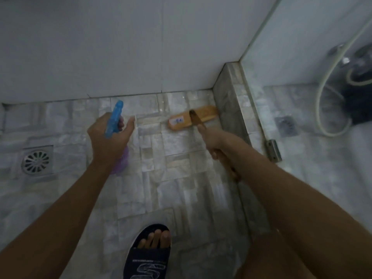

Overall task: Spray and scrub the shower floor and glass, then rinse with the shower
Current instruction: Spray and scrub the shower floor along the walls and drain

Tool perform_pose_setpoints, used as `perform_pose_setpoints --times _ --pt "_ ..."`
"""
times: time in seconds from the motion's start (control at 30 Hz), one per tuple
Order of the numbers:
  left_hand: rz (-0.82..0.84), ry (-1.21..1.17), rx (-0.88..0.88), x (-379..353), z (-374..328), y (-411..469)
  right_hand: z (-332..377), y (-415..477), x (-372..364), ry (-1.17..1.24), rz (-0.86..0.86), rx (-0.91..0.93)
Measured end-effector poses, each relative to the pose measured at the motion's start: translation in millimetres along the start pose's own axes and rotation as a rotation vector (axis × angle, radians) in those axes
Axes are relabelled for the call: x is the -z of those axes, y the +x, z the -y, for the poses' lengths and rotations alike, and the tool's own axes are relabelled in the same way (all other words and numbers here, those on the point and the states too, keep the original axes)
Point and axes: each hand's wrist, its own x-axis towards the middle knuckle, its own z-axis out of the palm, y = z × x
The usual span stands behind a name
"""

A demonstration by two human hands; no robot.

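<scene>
Right grip (213, 143) closed round the handle of a tan wooden scrub brush (205, 115), head lying crosswise ahead on the pale mosaic shower floor (161, 178), against the kerb (227, 97); left grip (108, 137) clasped a blue-topped spray bottle (113, 117).

The dark sandal (148, 264) carries a large pale "S" emblem across its strap, with a line of small pale capitals just above it, too blurred to read. On the wooden back of the brush (203, 114) sits a small white sticker (178, 120) with blue and red marks, illegible
</scene>
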Motion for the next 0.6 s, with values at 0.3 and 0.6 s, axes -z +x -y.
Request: perform_pose_setpoints --times 0.3,0.6 --pt "0.002 -0.003 -0.01 0.4 0.1 3.8 35.6 32.0 7.9 0.3 -0.176 0.007" --pt "-0.032 -0.028 0.006 7.3 7.6 7.5 53.7 47.3 21.0 0.26 -0.067 0.025"
